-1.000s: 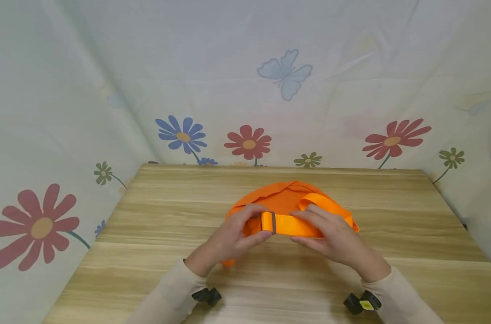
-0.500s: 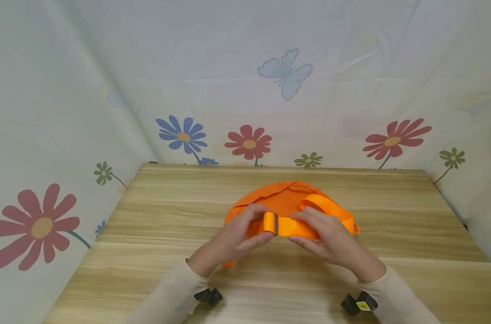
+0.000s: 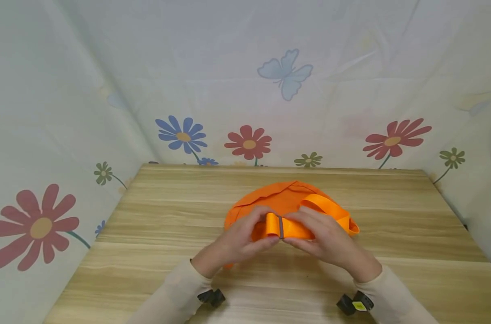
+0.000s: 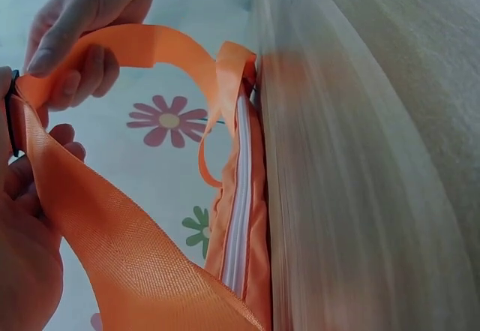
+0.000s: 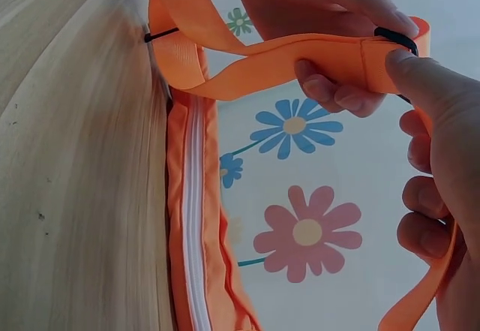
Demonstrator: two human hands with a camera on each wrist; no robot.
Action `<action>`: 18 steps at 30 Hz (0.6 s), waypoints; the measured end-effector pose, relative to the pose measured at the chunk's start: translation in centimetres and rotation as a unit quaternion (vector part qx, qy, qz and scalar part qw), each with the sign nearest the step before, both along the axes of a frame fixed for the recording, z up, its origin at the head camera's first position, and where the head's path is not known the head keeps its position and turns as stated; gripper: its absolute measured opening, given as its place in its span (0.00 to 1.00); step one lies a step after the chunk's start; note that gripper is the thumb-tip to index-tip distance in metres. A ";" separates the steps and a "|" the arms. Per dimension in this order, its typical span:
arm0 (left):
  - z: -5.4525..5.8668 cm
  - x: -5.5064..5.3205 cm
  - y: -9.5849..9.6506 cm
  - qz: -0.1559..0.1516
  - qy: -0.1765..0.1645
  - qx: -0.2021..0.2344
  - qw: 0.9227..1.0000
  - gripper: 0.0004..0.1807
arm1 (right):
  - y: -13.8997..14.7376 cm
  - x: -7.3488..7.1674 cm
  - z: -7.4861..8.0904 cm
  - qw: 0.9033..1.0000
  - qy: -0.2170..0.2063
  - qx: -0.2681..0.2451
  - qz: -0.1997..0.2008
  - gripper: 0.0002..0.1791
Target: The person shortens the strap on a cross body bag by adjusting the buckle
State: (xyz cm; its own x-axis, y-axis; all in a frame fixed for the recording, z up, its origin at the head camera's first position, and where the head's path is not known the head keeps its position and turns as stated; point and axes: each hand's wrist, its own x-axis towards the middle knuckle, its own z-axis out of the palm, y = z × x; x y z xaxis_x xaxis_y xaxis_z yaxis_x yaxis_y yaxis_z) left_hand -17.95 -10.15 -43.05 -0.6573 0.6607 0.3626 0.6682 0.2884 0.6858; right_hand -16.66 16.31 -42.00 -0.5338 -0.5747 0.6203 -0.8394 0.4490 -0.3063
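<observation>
An orange waist bag (image 3: 275,198) lies on the table, its white zipper (image 5: 193,211) visible in both wrist views. Above its near side, both hands hold the orange webbing strap (image 3: 300,228) at a dark slider buckle (image 3: 281,227). My left hand (image 3: 241,236) pinches the strap's folded loop just left of the slider, thumb below and fingers above. From the other side, my right hand (image 3: 326,231) pinches the strap close to the slider's right edge. The rest of the strap loops down to the bag's ends, twisted on the left wrist view's near side (image 4: 127,233).
The wood-grain table (image 3: 180,193) extends around the bag on all sides. Behind it and at the sides hangs a pale curtain (image 3: 213,67) printed with flowers and a butterfly. Small black cameras (image 3: 211,297) sit on both wrists.
The slider and the folded loop have shifted slightly right. My right hand has moved left along the strap, so the hands are now closer together. The bag has stayed in place.
</observation>
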 end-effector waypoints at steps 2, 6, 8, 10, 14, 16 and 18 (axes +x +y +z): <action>-0.1 0.0 0.1 0.002 -0.001 0.002 1.000 0.30 | -0.1 0.0 0.1 1.000 0.003 0.001 0.001 0.31; -0.1 0.1 0.3 0.008 0.001 0.010 1.000 0.29 | -0.1 0.0 0.2 1.000 0.012 0.005 0.003 0.31; 0.0 0.1 0.4 0.018 0.003 0.011 1.000 0.28 | -0.1 0.0 0.1 1.000 0.020 0.005 0.002 0.31; 0.0 0.1 0.5 0.028 0.008 0.013 0.999 0.27 | 0.1 -0.1 0.0 1.000 0.030 0.006 0.001 0.32; 0.0 -0.1 0.4 0.038 0.015 0.023 0.999 0.25 | 0.5 -0.1 -0.3 0.999 0.041 0.011 -0.009 0.32; 0.0 -0.2 0.2 0.035 0.011 0.035 0.999 0.23 | 0.8 -0.2 -0.4 0.999 0.042 0.013 -0.015 0.32; 0.0 -0.3 0.0 0.031 0.012 0.047 0.998 0.22 | 1.1 -0.2 -0.4 0.999 0.046 0.013 -0.019 0.31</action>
